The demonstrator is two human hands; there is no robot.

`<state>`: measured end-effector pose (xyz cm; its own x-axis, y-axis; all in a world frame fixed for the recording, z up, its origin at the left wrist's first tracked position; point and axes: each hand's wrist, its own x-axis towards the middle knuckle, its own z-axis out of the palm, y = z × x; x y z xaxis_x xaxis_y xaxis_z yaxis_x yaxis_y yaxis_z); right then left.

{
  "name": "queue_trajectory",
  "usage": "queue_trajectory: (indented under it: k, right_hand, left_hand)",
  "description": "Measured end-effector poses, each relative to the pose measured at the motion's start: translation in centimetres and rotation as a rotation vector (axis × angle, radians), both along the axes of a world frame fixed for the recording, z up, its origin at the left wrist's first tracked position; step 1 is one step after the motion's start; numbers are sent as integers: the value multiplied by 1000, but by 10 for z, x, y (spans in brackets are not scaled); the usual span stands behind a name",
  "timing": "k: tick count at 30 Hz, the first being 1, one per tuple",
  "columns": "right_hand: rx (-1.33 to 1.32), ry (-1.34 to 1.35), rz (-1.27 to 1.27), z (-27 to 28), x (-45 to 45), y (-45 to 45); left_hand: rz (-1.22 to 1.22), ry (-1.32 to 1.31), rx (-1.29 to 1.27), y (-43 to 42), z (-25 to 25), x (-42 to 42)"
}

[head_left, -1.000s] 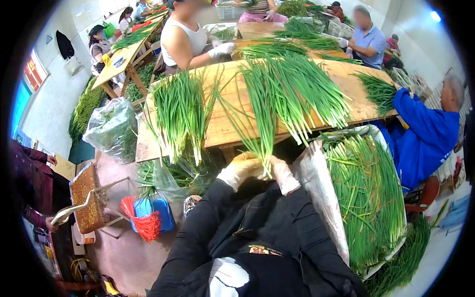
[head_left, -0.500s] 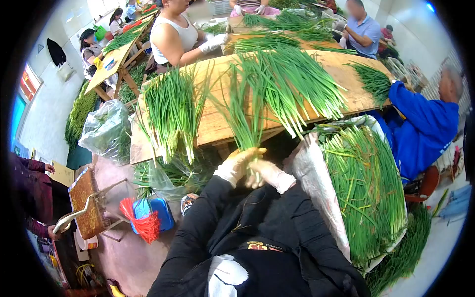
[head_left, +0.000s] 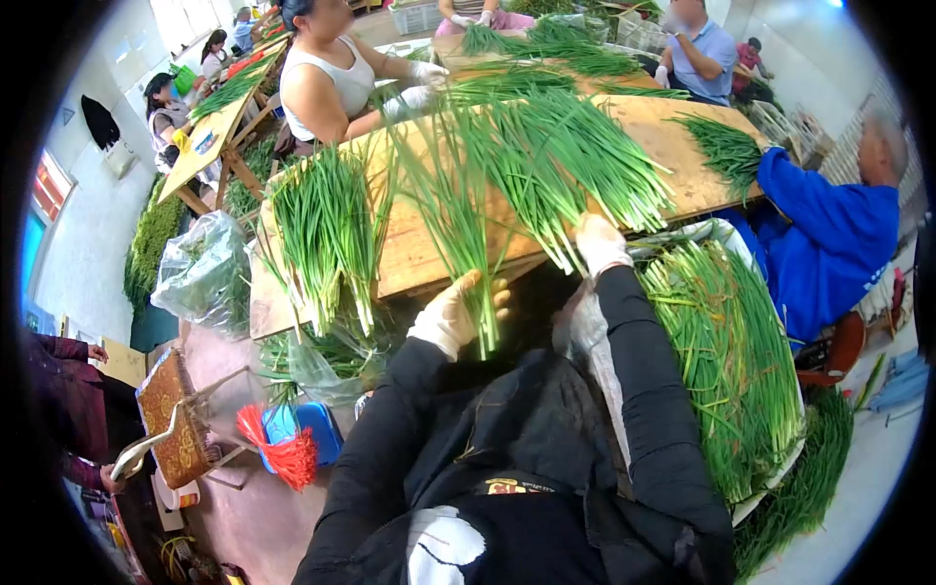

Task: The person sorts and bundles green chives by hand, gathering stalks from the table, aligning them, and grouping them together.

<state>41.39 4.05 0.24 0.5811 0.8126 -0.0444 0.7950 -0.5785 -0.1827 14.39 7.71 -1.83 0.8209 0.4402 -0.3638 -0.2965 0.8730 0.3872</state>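
My left hand (head_left: 454, 314), in a pale glove with yellowish fingers, holds a loose bunch of garlic chives (head_left: 466, 229) near the white stem ends. The stems point down toward me and the green leaves fan out over the table edge. My right hand (head_left: 601, 246), gloved in white, is at the stem ends of a larger pile of chives (head_left: 585, 161) on the wooden table (head_left: 414, 258). Its fingers look curled together on the stems, partly hidden by the back of the hand. Another pile of chives (head_left: 331, 224) lies on the left of the table.
On my right stands a white-lined container (head_left: 673, 429) full of chives. A plastic bag (head_left: 205, 268), a chair (head_left: 174, 419) and red ties (head_left: 283, 448) over a blue basket (head_left: 320, 429) are at left. Co-workers sit around the tables, one in a blue jacket (head_left: 829, 234).
My right hand has left the bunch and moved up and right to the pile on the table. The left hand keeps the bunch, slightly further left.
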Motion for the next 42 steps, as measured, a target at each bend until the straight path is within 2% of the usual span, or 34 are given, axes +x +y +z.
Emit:
queue_trajectory:
  k: [1, 2, 3, 4, 5, 6, 8, 9, 10, 11, 12, 13, 14, 16, 18, 20, 22, 24, 26, 28, 31, 32, 35, 37, 40, 42]
  right_hand:
    - [60, -2, -35, 20, -2, 1]
    - [117, -4, -69, 39, -5, 1]
    - [364, -208, 11, 32, 5, 4]
    - [433, -304, 10, 66, -13, -8]
    - [585, -438, 60, 77, -21, -14]
    - [737, -573, 113, 86, -29, -20]
    - [413, -182, -48, 116, -77, -39]
    - [570, -529, 119, 87, -80, -38]
    - [458, -191, 41, 87, -102, -45]
    - [416, -393, 159, 68, -114, -51]
    - [453, -338, 202, 39, -126, -50]
    - [370, -215, 273, 29, -142, -59]
    - [249, 14, 349, 37, -153, -72]
    - [740, 366, 746, 1, -149, -73]
    - [685, 931, 368, 2, -125, -80]
    - [541, 595, 206, -4, -100, -78]
    - [194, 920, 45, -3, -97, -76]
    - [229, 1340, 197, -27, -105, -72]
    - [253, 1352, 269, -20, -128, -69]
    - [258, 1472, 168, -30, -135, -65]
    - [204, 1227, 394, -20, -154, -67]
    - [134, 1247, 347, -7, -158, -67]
    - [38, 1131, 292, -3, -153, -65]
    - [347, 1178, 232, -12, -155, -65]
    - [511, 1468, 180, -25, -155, -59]
    - [539, 1418, 151, -30, -155, -61]
  left_hand:
    - [37, 73, -14, -3, 4, 0]
    - [137, 139, 77, -7, 7, 0]
    - [70, -128, 44, 0, 3, -7]
    - [0, -392, 7, 2, 9, -12]
    - [203, -371, 101, -3, 13, -13]
    - [253, -437, 152, -4, 10, -14]
    - [267, -241, 43, -3, 10, -9]
    - [217, -176, 114, -7, 14, -5]
    - [125, -113, 48, -4, 7, -2]
    - [116, -53, 50, -4, 1, -1]
    - [107, 7, 52, -5, -2, 2]
    - [134, 85, 48, -7, -1, 5]
    - [276, 110, 15, -8, -14, 11]
    - [210, 173, 82, -4, -32, 3]
    - [128, 212, 138, 4, -47, -4]
    - [105, 202, 149, 3, -41, -5]
    - [102, 203, 135, 3, -40, -3]
    - [48, 142, 98, 2, -38, -1]
    - [41, 110, 121, 2, -43, -1]
    - [15, 0, 159, 1, -37, -6]
    - [-81, 38, 336, 0, -28, -10]
    - [-75, 30, 389, -4, -15, -9]
    - [-51, -2, 258, 2, -32, -13]
    - [-72, 8, 228, 1, -30, -16]
    - [-2, 105, 241, -6, -32, -14]
    - [-48, 30, 197, -7, -35, -15]
